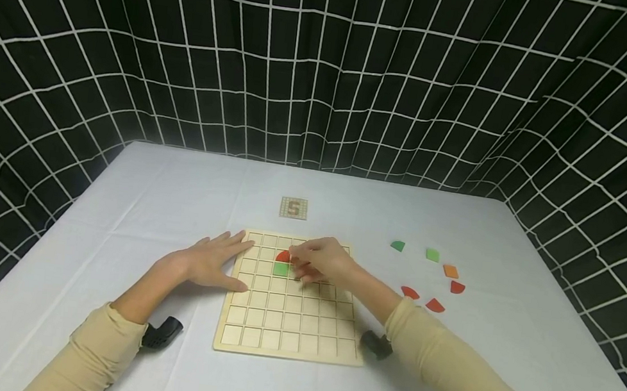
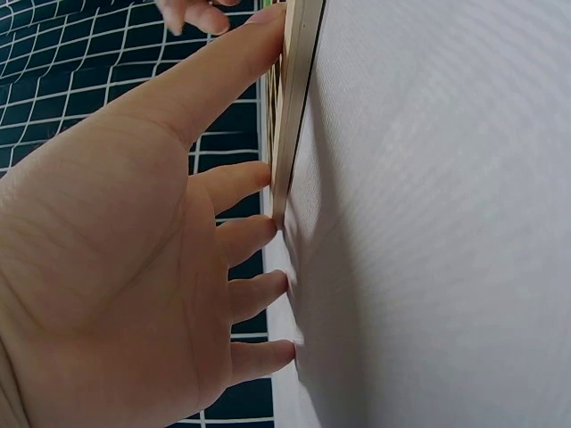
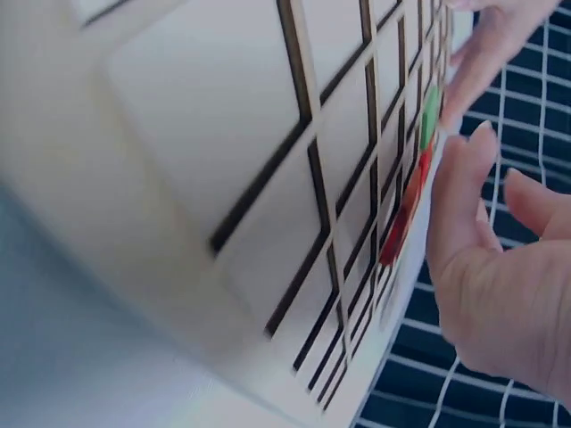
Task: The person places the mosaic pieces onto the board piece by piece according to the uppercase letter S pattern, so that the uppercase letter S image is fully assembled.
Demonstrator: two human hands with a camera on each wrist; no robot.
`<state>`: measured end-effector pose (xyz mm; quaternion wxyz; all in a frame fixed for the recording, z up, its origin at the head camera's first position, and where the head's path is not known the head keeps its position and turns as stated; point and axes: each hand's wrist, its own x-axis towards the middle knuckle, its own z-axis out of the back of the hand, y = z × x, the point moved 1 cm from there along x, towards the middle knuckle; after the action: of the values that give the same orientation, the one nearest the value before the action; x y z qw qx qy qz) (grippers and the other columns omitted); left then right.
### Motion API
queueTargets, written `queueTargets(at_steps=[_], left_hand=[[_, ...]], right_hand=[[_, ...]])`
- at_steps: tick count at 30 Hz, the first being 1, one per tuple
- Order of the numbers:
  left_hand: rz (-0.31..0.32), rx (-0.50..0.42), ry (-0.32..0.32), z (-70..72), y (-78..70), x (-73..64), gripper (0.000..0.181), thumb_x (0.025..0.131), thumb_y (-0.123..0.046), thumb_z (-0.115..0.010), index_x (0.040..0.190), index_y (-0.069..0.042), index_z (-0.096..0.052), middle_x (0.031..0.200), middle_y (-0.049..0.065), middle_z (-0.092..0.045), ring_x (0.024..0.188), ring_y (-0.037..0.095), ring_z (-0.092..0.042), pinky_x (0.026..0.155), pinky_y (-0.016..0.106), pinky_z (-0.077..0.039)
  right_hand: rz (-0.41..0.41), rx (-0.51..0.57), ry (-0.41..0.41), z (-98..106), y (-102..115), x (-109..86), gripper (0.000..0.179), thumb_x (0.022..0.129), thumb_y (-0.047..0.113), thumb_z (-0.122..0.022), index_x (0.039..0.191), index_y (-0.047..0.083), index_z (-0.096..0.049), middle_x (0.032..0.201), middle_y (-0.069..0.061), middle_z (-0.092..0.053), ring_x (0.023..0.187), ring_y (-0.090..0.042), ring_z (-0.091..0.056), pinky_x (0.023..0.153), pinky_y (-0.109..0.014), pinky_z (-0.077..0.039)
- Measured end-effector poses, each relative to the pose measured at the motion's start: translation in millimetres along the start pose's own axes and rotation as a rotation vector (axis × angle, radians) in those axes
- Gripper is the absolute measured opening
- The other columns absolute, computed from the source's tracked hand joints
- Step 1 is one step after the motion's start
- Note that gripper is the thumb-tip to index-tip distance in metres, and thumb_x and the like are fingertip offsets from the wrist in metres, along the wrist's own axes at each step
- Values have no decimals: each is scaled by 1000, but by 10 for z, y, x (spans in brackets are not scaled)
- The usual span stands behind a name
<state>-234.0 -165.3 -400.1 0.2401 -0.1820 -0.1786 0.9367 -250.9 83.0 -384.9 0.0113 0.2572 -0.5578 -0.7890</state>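
Observation:
A wooden grid board (image 1: 270, 339) lies on the table. On it, a red quarter-circle tile (image 1: 282, 256) sits above a light green square tile (image 1: 280, 269). My left hand (image 1: 207, 264) holds the board's left edge with spread fingers, the thumb (image 2: 227, 67) on the rim. Over the upper middle of the board is my right hand (image 1: 320, 261), blurred, its fingers beside the red tile. In the right wrist view, its fingertips stand apart with nothing visible between them. That view also shows an orange tile (image 3: 411, 191) and another red tile (image 3: 393, 236), which the right hand hides from the head view.
A small pattern card (image 1: 294, 208) lies behind the board. To the right are loose tiles: dark green (image 1: 397, 246), light green (image 1: 432, 255), orange (image 1: 451, 271) and several red ones (image 1: 435, 305). A black grid curtain (image 1: 280, 75) surrounds the white table (image 1: 186, 187).

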Motion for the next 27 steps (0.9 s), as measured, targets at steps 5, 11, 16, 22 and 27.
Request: queueTargets(at_steps=[5, 11, 16, 22, 27], left_hand=[[2, 0, 2, 4, -4, 1, 93, 83, -55, -65, 151, -7, -24, 156, 19, -12, 141, 42, -10, 109, 62, -8], [1, -3, 6, 13, -13, -6, 93, 83, -54, -65, 151, -6, -24, 156, 19, -11, 141, 42, -9, 109, 62, -8], [9, -8, 6, 12, -19, -10, 93, 83, -54, -66, 151, -7, -24, 157, 18, -12, 141, 41, -9, 109, 62, -8], [12, -9, 2, 10, -21, -14, 93, 83, -54, -66, 151, -6, -25, 156, 19, -12, 141, 42, -10, 109, 62, -8], [6, -9, 0, 13, -25, -10, 92, 83, -53, -66, 151, -6, -25, 156, 19, -12, 140, 42, -10, 109, 62, -9]], right_hand=[[-27, 109, 15, 166, -7, -27, 41, 97, 30, -56, 121, -3, -61, 100, -18, -64, 76, -18, -66, 68, -26, -56], [3, 172, 27, 404, -19, -86, 48, 99, 35, -52, 129, -3, -54, 114, -21, -59, 92, -23, -65, 79, -30, -55], [37, 194, 19, 610, -55, -149, 55, 98, 38, -53, 131, -5, -51, 118, -24, -56, 101, -29, -62, 84, -32, -53], [36, 224, -10, 841, -99, -223, 59, 97, 38, -54, 136, -6, -45, 120, -22, -53, 114, -35, -55, 88, -34, -52], [16, 243, -41, 1017, -172, -286, 62, 96, 37, -56, 138, -6, -42, 120, -20, -53, 118, -36, -51, 90, -35, -50]])
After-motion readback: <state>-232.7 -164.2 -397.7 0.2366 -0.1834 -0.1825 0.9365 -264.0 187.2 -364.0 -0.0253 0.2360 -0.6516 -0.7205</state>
